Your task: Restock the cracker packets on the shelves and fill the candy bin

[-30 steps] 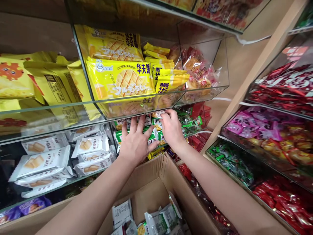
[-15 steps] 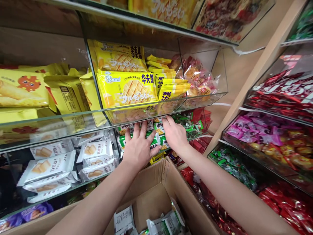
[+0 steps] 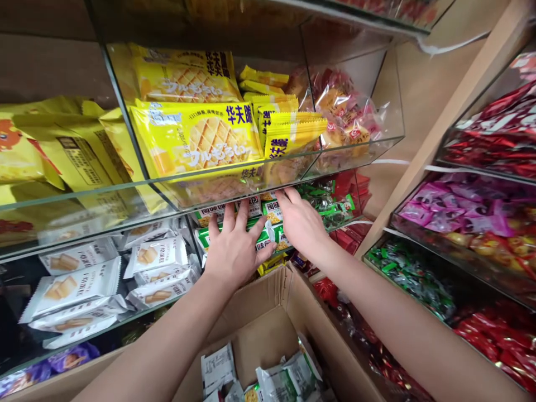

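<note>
Both hands press flat on the green-and-white snack packs (image 3: 263, 237) stacked in a clear shelf bin. Left hand (image 3: 234, 248) lies with fingers spread wide over the front packs, steadying the pile near the bin's front edge. Right hand (image 3: 302, 223) reaches deeper, fingers extended under the shelf above, touching the top packs; neither hand closes around a pack. Below the forearms sits an open cardboard box (image 3: 268, 312) with more of the same packs, close under the bin.
</note>
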Action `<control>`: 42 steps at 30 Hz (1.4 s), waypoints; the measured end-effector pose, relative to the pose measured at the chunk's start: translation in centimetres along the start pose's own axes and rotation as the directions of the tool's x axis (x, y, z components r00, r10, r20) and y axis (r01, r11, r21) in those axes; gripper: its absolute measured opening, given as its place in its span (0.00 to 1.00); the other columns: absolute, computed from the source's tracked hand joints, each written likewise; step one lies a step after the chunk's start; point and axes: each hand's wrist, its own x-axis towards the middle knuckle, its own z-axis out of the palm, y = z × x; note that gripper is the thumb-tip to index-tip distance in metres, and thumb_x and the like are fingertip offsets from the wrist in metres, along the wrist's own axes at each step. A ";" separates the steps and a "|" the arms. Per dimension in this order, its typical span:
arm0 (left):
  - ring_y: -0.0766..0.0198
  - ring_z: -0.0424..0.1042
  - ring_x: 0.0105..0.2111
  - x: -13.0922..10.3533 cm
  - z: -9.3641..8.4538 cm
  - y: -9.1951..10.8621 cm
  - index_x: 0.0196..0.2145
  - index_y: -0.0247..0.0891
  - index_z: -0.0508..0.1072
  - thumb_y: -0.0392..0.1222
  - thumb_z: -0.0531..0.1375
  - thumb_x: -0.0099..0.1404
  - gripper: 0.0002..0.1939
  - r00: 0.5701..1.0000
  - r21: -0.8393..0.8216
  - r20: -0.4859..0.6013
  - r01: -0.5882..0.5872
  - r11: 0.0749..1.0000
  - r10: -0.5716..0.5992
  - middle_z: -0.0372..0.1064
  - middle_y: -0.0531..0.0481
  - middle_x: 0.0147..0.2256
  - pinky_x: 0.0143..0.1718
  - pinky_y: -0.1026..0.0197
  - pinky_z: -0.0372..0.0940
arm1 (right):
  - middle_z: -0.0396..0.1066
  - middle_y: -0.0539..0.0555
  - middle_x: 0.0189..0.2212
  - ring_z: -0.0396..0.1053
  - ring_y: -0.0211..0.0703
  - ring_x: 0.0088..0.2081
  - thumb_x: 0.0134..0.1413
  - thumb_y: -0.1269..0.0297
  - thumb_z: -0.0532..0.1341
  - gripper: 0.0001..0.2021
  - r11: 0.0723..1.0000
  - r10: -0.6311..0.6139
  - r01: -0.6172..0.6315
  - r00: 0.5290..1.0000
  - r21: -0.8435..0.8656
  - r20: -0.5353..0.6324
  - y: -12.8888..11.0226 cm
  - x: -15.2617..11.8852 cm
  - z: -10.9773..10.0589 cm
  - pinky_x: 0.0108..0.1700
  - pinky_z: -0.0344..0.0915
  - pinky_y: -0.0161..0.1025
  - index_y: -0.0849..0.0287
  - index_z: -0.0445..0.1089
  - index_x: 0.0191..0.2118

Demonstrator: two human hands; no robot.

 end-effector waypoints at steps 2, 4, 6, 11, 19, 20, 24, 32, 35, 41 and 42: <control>0.35 0.44 0.59 0.1 0.1 0.0 0.55 0.50 0.62 0.62 0.47 0.60 0.29 1.000 0.005 0.002 -0.001 1.000 0.001 0.45 0.35 0.61 0.51 0.33 0.46 | 0.55 0.59 0.56 0.64 0.48 0.42 0.56 0.73 0.44 0.24 1.000 0.018 -0.018 1.000 -0.002 0.010 -0.2 0.0 -0.5 0.42 0.64 0.44 0.60 0.53 0.59; 0.35 0.43 0.59 0.2 0.1 0.1 0.55 0.50 0.61 0.62 0.47 0.60 0.29 1.000 0.009 0.010 0.001 1.000 -0.001 0.44 0.35 0.62 0.51 0.33 0.45 | 0.55 0.59 0.56 0.62 0.49 0.43 0.57 0.72 0.45 0.23 1.000 0.019 -0.019 1.000 -0.014 0.007 -0.3 0.0 -0.8 0.42 0.63 0.45 0.60 0.54 0.59; 0.35 0.42 0.60 0.2 0.1 0.1 0.56 0.50 0.60 0.62 0.47 0.60 0.29 1.000 0.006 0.023 0.005 1.000 -0.005 0.43 0.35 0.62 0.52 0.33 0.44 | 0.55 0.59 0.57 0.59 0.52 0.44 0.58 0.72 0.44 0.23 1.000 0.011 -0.011 1.000 -0.020 -0.011 -0.4 0.0 -0.9 0.42 0.61 0.47 0.61 0.54 0.59; 0.35 0.39 0.61 0.2 -0.1 0.3 0.56 0.50 0.61 0.62 0.48 0.59 0.29 0.998 -0.016 0.052 0.023 1.000 -0.022 0.41 0.38 0.63 0.53 0.35 0.43 | 0.58 0.59 0.56 0.55 0.55 0.45 0.58 0.73 0.43 0.22 0.999 -0.027 0.027 1.000 0.045 -0.008 0.2 0.9 -0.6 0.42 0.59 0.49 0.63 0.58 0.57; 0.36 0.43 0.60 0.5 -1.1 0.1 0.55 0.48 0.61 0.61 0.53 0.57 0.31 0.996 -0.001 0.085 -0.001 1.000 0.001 0.45 0.37 0.62 0.53 0.32 0.41 | 0.53 0.59 0.59 0.60 0.53 0.45 0.55 0.75 0.44 0.24 0.998 -0.043 0.039 0.996 0.046 0.076 0.4 0.9 -1.0 0.44 0.60 0.50 0.63 0.57 0.57; 0.36 0.44 0.59 0.5 -1.5 0.0 0.55 0.48 0.62 0.60 0.54 0.56 0.31 0.996 0.000 0.092 -0.015 1.000 0.015 0.46 0.37 0.61 0.53 0.31 0.40 | 0.51 0.59 0.60 0.61 0.52 0.45 0.54 0.76 0.45 0.24 0.997 -0.054 0.050 0.996 0.055 0.076 0.5 0.7 -1.0 0.45 0.61 0.49 0.63 0.57 0.57; 0.38 0.48 0.58 0.0 -2.9 -0.7 0.53 0.44 0.64 0.53 0.56 0.57 0.27 0.989 -0.019 0.114 -0.089 0.996 0.090 0.49 0.34 0.60 0.53 0.31 0.42 | 0.51 0.59 0.59 0.61 0.48 0.46 0.47 0.79 0.48 0.26 0.987 -0.131 0.125 0.990 0.106 0.055 1.1 -1.1 -1.1 0.47 0.61 0.45 0.63 0.61 0.55; 0.42 0.43 0.61 -6.5 -5.6 -2.5 0.51 0.44 0.67 0.39 0.51 0.60 0.20 0.959 -0.229 0.090 -0.243 0.943 0.269 0.52 0.43 0.60 0.56 0.35 0.43 | 0.59 0.58 0.55 0.54 0.50 0.53 0.52 0.76 0.49 0.21 0.956 -0.200 0.205 0.979 0.209 -0.047 0.1 -2.8 -1.2 0.50 0.58 0.49 0.61 0.65 0.52; 0.54 0.62 0.52 -12.0 -5.9 -2.9 0.52 0.52 0.65 0.40 0.49 0.63 0.20 0.834 -0.578 0.237 -0.291 0.763 0.498 0.65 0.48 0.52 0.54 0.50 0.55 | 0.64 0.60 0.50 0.57 0.49 0.52 0.54 0.73 0.50 0.15 0.901 -0.269 0.304 0.951 0.310 -0.152 -1.0 -3.6 -1.8 0.51 0.58 0.49 0.63 0.69 0.45; 0.52 0.64 0.52 -24.8 -2.1 -5.4 0.51 0.52 0.67 0.44 0.56 0.55 0.23 0.515 -0.529 0.808 0.422 0.736 0.286 0.65 0.49 0.53 0.52 0.54 0.60 | 0.71 0.54 0.36 0.67 0.38 0.40 0.58 0.71 0.50 0.12 0.572 -0.628 0.480 0.778 0.665 -0.022 -4.2 -9.3 -1.1 0.43 0.64 0.38 0.60 0.70 0.41; 0.51 0.61 0.55 -26.5 -1.4 -5.9 0.53 0.50 0.65 0.45 0.58 0.53 0.27 0.451 -0.452 0.863 0.487 0.747 0.228 0.62 0.48 0.56 0.54 0.53 0.58 | 0.71 0.53 0.35 0.67 0.37 0.39 0.58 0.72 0.50 0.12 0.542 -0.689 0.467 0.723 0.699 0.051 -4.7 -10.2 -0.4 0.41 0.64 0.37 0.60 0.70 0.40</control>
